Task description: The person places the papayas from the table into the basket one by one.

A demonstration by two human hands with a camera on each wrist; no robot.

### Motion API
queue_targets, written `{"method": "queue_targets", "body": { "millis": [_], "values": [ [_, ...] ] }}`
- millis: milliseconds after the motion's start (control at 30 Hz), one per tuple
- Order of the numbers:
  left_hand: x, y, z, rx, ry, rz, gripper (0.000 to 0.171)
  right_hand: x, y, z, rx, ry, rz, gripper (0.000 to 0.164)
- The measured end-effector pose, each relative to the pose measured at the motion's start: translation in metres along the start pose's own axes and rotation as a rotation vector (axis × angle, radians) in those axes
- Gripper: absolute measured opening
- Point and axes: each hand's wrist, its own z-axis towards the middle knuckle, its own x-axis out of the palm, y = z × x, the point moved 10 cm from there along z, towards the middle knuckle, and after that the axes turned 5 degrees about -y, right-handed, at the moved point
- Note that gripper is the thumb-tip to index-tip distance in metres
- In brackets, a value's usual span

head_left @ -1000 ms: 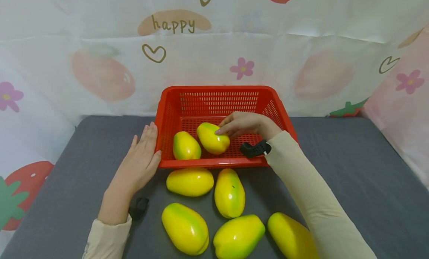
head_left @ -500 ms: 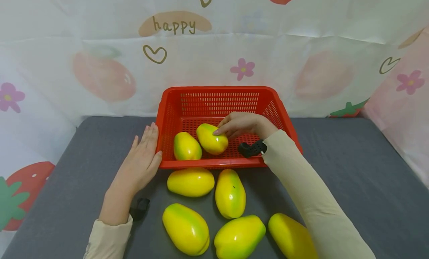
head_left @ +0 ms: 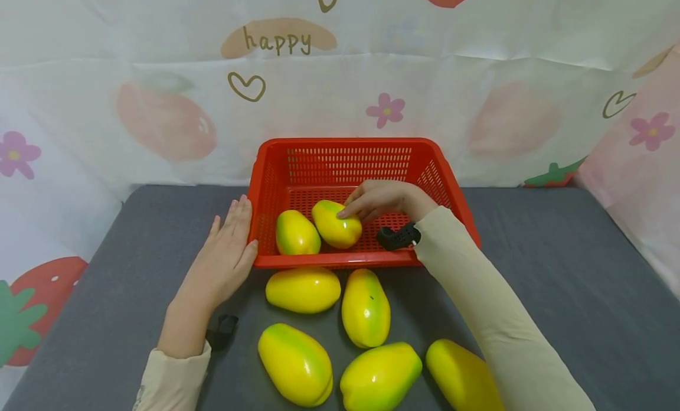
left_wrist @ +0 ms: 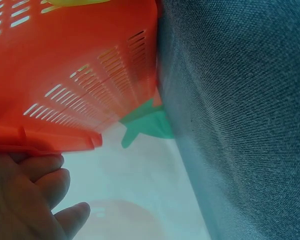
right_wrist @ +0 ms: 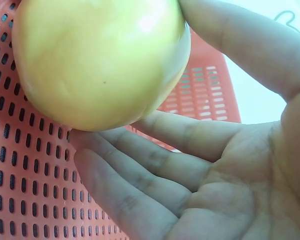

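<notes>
In the head view, my right hand (head_left: 388,199) holds a yellow-green papaya (head_left: 340,228) inside the red basket (head_left: 347,259). The right wrist view has the thumb on one side of this papaya (right_wrist: 102,65) and the fingers curled under the other. Just left of it, another papaya (head_left: 297,234) lies in the basket's front left corner. My left hand (head_left: 223,251) rests against the basket's left side with its fingers straight. Seen from the left wrist, its fingertips are at the basket's rim (left_wrist: 45,145).
Several more papayas lie on the grey cloth in front of the basket: one papaya (head_left: 303,290) close to its front wall, another papaya (head_left: 365,307) beside that, and a papaya (head_left: 462,375) partly behind the right sleeve. A printed curtain (head_left: 340,74) hangs behind the basket.
The papaya in my right hand has come down slightly, towards the basket's floor and front. The left hand keeps its place on the basket's side.
</notes>
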Motion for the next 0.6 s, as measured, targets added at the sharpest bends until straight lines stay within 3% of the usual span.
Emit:
{"method": "queue_targets", "body": {
  "millis": [600],
  "values": [
    [0.0003,0.0006,-0.0004,-0.002,-0.002,0.005,0.067,0.0003,-0.0021,-0.0004,0.021,0.003,-0.002,0.044]
  ]
}}
